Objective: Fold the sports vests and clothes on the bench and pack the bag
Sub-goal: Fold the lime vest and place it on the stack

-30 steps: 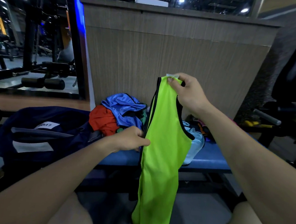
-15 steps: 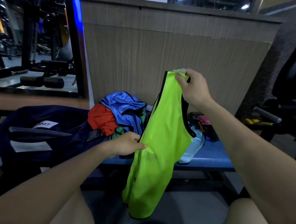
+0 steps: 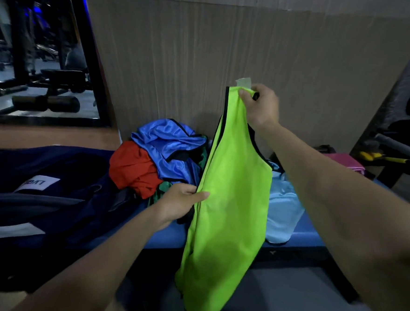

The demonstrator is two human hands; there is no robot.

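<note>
Neon-green vest [image 3: 229, 205] is held up mid-frame, shoulder strap pinched by right hand [image 3: 263, 108], left edge pinched by left hand [image 3: 179, 202], above blue worktop [image 3: 310, 235].

Wood-grain panel wall [image 3: 266, 62] straight behind the bench, fills far centre. Far left: mirror or glass pane [image 3: 37, 46] with dark frame, showing gym machines and a padded roller [image 3: 46, 103]. Far right: grey bar [image 3: 398, 145], yellow-handled item [image 3: 381, 156] beside it, dark equipment above. Grey floor [image 3: 286, 294] near bottom.
</note>
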